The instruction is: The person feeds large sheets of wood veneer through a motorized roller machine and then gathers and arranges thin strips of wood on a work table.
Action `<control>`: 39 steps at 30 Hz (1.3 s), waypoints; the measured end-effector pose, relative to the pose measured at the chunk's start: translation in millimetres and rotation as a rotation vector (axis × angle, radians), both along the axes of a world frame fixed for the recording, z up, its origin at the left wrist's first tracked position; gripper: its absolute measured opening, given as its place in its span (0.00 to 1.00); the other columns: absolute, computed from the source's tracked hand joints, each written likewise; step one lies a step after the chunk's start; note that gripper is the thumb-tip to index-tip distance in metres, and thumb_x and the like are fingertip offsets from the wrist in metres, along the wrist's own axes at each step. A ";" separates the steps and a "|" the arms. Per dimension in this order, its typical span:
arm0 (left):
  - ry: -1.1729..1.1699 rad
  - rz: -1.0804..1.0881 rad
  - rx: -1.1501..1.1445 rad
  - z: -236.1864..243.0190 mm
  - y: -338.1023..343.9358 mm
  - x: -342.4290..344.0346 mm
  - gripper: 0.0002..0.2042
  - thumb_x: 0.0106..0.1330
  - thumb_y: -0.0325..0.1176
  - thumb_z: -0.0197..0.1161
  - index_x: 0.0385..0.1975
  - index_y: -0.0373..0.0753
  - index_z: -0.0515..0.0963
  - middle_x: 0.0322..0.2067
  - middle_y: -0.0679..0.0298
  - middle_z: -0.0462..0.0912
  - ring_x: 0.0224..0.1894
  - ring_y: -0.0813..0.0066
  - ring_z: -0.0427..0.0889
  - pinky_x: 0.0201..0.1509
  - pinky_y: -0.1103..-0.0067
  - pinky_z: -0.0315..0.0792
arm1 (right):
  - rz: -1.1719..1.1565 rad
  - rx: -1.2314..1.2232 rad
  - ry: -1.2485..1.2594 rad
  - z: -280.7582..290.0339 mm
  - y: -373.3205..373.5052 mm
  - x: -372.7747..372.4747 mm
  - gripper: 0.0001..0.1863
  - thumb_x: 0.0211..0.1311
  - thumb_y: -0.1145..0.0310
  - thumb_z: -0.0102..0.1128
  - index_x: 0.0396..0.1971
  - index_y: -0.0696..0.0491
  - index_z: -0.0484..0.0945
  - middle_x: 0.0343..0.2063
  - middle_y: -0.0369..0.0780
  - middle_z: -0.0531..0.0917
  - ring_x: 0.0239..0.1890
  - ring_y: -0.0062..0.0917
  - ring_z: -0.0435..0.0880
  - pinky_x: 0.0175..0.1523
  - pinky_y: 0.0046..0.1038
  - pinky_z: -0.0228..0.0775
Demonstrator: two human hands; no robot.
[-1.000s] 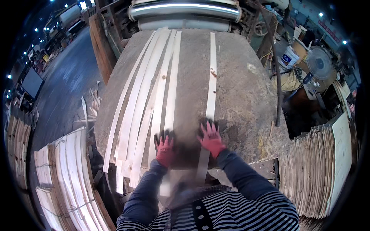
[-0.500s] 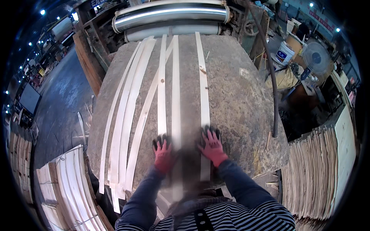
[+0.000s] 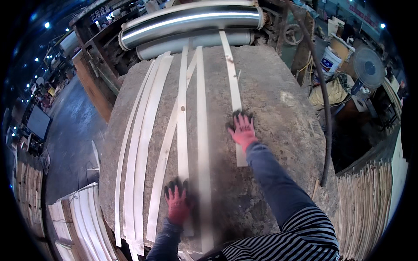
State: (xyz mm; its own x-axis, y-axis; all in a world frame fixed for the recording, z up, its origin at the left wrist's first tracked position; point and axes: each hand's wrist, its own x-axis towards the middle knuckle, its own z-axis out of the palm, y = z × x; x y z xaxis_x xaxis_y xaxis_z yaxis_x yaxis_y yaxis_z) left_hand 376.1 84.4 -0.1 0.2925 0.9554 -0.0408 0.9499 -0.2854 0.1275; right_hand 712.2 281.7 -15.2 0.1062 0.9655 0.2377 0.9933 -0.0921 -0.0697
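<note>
My right hand (image 3: 242,130), in a red glove with dark fingertips, lies spread on the rightmost pale wooden strip (image 3: 231,82), whose far end reaches the metal rollers (image 3: 196,21). My left hand (image 3: 177,201), gloved alike, is spread lower down over another strip (image 3: 182,143) with a knot in it. Several more strips (image 3: 141,165) lie lengthwise across the worn, stained table (image 3: 287,169), some overlapping, one slanting under the middle ones.
Stacks of veneer sheets stand at the lower right (image 3: 363,209) and lower left (image 3: 80,217). A dark bar (image 3: 324,108) runs along the table's right edge. Beyond it are a white bucket (image 3: 330,61) and a fan (image 3: 368,67). A floor aisle (image 3: 69,126) runs along the left.
My right hand has moved forward with the rightmost strip, whose end now meets the rollers. My left hand sits lower and slightly further left in view; the view has shifted a little.
</note>
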 end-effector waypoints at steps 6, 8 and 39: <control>0.048 0.147 -0.102 6.8 6.3 -14.0 0.39 0.46 0.54 0.62 0.59 0.45 0.59 0.61 0.47 0.49 0.61 0.37 0.44 0.62 0.50 0.40 | 0.758 -0.034 0.199 16.4 -102.1 -160.9 0.39 0.53 0.39 0.43 0.59 0.49 0.58 0.57 0.47 0.61 0.61 0.41 0.56 0.64 0.49 0.41; 0.083 0.231 -0.066 16.7 16.1 -29.9 0.40 0.46 0.54 0.61 0.59 0.41 0.58 0.61 0.45 0.49 0.61 0.36 0.45 0.63 0.51 0.40 | 0.703 -0.186 0.218 17.0 -115.5 -151.6 0.38 0.52 0.39 0.44 0.59 0.48 0.57 0.58 0.47 0.60 0.63 0.40 0.53 0.65 0.49 0.37; -0.014 0.307 0.001 -2.0 -6.9 -48.0 0.43 0.44 0.54 0.62 0.60 0.37 0.56 0.61 0.54 0.53 0.60 0.44 0.51 0.60 0.58 0.51 | -0.001 -0.134 0.086 15.4 -94.5 -26.9 0.37 0.57 0.44 0.42 0.60 0.55 0.55 0.61 0.45 0.55 0.64 0.38 0.51 0.66 0.40 0.37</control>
